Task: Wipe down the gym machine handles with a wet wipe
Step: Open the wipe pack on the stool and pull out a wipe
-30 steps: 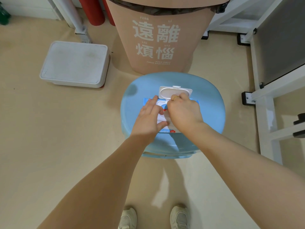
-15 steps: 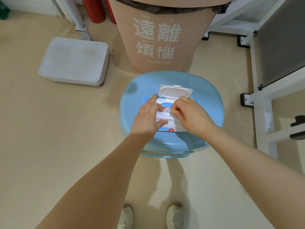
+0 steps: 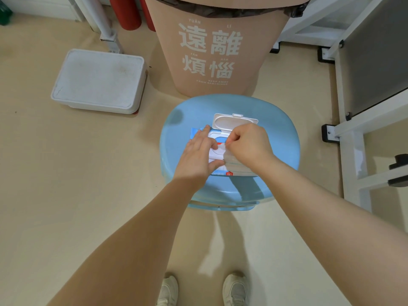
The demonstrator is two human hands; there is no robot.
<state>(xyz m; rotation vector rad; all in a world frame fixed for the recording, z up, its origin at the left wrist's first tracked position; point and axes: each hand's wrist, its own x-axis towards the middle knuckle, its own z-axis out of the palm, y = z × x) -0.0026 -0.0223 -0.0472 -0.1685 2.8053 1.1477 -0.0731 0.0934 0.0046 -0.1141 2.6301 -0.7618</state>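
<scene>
While a scuffed white rectangular plastic box (image 3: 98, 81) sits on the beige floor at ten o'clock, the left hand (image 3: 198, 154) lies flat with straight fingers on the left half of a blue-and-white soft pack of wet wipes (image 3: 217, 154), pressing it down. That pack rests on the top of a light blue rounded plastic stool (image 3: 284, 146) at the middle of the view, its white hinged flip lid (image 3: 234, 122) standing open toward twelve o'clock. Behind the stool, at twelve o'clock, stands a tan waste bin (image 3: 218, 47) with white printed characters and a dark liner at its rim. Just right of the left hand, the right hand (image 3: 249, 146) has its fingers curled and pinches a translucent white wet wipe (image 3: 228, 160) over the pack's opening; the sheet hangs down toward six o'clock. At three o'clock stands a white metal gym machine frame (image 3: 351, 151) with black feet. Two pale sneakers (image 3: 235, 288) show at six o'clock.
</scene>
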